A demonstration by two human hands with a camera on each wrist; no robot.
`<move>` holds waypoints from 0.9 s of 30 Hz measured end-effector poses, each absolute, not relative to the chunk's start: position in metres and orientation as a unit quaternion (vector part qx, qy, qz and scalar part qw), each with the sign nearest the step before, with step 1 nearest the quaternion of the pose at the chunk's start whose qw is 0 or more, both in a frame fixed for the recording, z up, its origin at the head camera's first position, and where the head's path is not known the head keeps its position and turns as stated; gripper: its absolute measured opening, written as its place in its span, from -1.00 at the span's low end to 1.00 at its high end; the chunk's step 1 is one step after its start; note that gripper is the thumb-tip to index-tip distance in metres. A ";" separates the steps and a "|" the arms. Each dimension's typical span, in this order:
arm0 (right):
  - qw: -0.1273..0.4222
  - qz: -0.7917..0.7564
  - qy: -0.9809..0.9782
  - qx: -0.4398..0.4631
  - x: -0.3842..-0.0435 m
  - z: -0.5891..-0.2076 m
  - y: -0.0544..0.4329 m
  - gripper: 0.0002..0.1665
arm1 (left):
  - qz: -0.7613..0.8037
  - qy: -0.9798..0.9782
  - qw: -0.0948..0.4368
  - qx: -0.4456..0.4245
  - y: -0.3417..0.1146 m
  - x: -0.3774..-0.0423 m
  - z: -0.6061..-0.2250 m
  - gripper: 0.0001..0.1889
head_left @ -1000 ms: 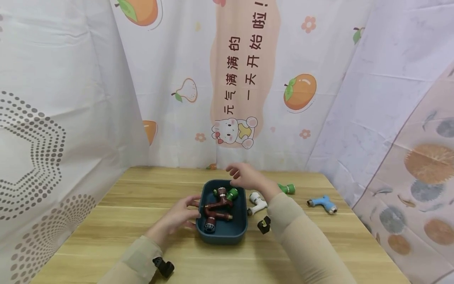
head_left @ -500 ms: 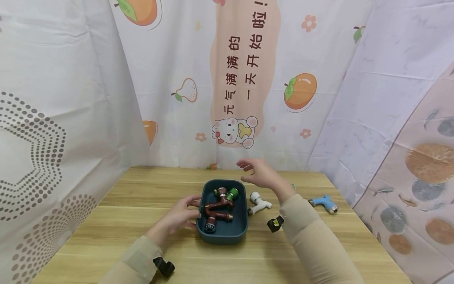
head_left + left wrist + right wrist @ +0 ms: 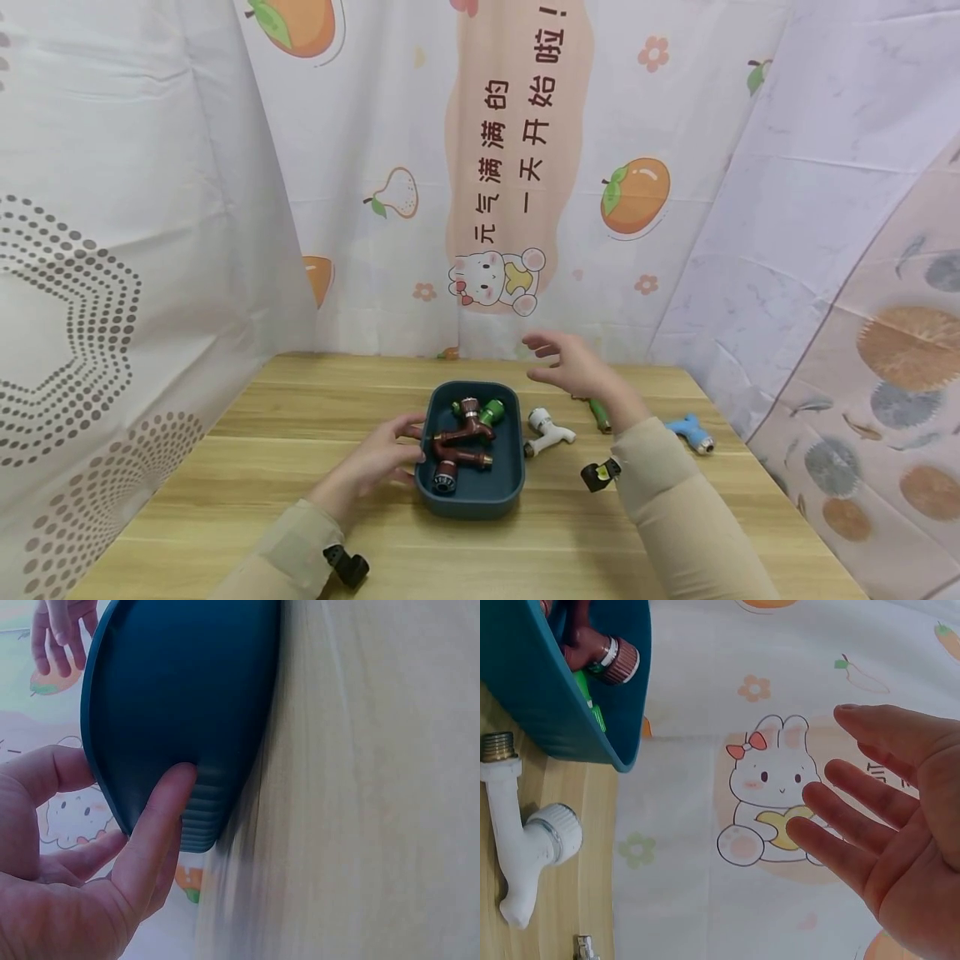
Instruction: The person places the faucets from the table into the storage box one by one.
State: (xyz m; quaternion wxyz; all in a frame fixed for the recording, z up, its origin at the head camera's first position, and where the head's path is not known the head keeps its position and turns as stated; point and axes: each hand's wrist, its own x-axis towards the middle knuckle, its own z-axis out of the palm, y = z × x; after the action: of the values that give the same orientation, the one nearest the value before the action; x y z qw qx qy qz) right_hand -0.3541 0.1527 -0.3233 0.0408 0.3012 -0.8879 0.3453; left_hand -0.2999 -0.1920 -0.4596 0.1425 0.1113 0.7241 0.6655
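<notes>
A dark teal bin (image 3: 470,503) holds two dark red taps, one (image 3: 471,421) behind the other (image 3: 459,461), and a green tap (image 3: 491,412). My left hand (image 3: 386,454) rests against the bin's left side; in the left wrist view, a fingertip touches its outer wall. My right hand (image 3: 573,367) is raised above the table, fingers loosely extended, with nothing in them. Below it lie a white tap (image 3: 550,435) right of the bin and another green tap (image 3: 600,414), partly hidden by the right forearm. Farther right is a blue tap (image 3: 692,433), also partly covered.
The wooden table (image 3: 300,433) ends at a printed curtain (image 3: 375,250) at the back. More curtains (image 3: 795,267) hang along both sides. A small black camera is strapped to each wrist.
My right hand has moved from above the bin's far right corner to the right, uncovering the white tap. My left hand and the bin have stayed in place.
</notes>
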 end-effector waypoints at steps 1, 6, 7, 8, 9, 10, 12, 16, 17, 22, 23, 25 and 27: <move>0.041 0.348 -0.888 0.299 -0.354 -0.323 0.155 -0.38 | 0.666 0.724 0.143 0.111 -0.192 -0.300 -0.459 -0.24; 0.051 0.357 -0.888 0.285 -0.353 -0.324 0.166 -0.35 | 0.666 0.723 0.143 0.110 -0.191 -0.300 -0.459 -0.25; 0.053 0.357 -0.889 0.282 -0.353 -0.324 0.168 -0.34 | 0.667 0.723 0.143 0.111 -0.192 -0.300 -0.459 -0.25; 0.056 0.355 -0.890 0.280 -0.353 -0.325 0.171 -0.34 | 0.667 0.723 0.143 0.111 -0.191 -0.300 -0.459 -0.25; 0.059 0.353 -0.892 0.276 -0.354 -0.325 0.173 -0.33 | 0.667 0.722 0.143 0.111 -0.191 -0.300 -0.459 -0.25; 0.062 0.352 -0.893 0.273 -0.354 -0.326 0.175 -0.33 | 0.668 0.722 0.144 0.112 -0.191 -0.300 -0.459 -0.25; 0.067 0.350 -0.895 0.267 -0.354 -0.327 0.179 -0.32 | 0.669 0.721 0.144 0.112 -0.191 -0.300 -0.460 -0.25; 0.072 0.353 -0.896 0.258 -0.354 -0.329 0.186 -0.31 | 0.668 0.721 0.145 0.112 -0.191 -0.300 -0.460 -0.24; 0.073 0.354 -0.896 0.257 -0.354 -0.330 0.187 -0.31 | 0.668 0.721 0.145 0.112 -0.191 -0.300 -0.460 -0.24; 0.075 0.350 -0.899 0.253 -0.355 -0.335 0.196 -0.28 | 0.667 0.723 0.143 0.111 -0.191 -0.300 -0.460 -0.24; 0.075 0.348 -0.900 0.253 -0.356 -0.337 0.197 -0.27 | 0.666 0.724 0.142 0.109 -0.191 -0.300 -0.460 -0.24; 0.075 0.343 -0.902 0.250 -0.356 -0.339 0.200 -0.26 | 0.664 0.726 0.140 0.107 -0.191 -0.300 -0.460 -0.23; 0.074 0.339 -0.905 0.248 -0.356 -0.341 0.203 -0.25 | 0.663 0.728 0.138 0.105 -0.191 -0.300 -0.460 -0.24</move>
State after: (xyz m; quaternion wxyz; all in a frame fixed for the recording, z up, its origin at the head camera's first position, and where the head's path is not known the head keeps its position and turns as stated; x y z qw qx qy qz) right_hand -0.3559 0.2032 -0.3410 0.0741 0.2476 -0.9045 0.3392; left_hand -0.3001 -0.1910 -0.4598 0.1382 0.1051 0.7284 0.6628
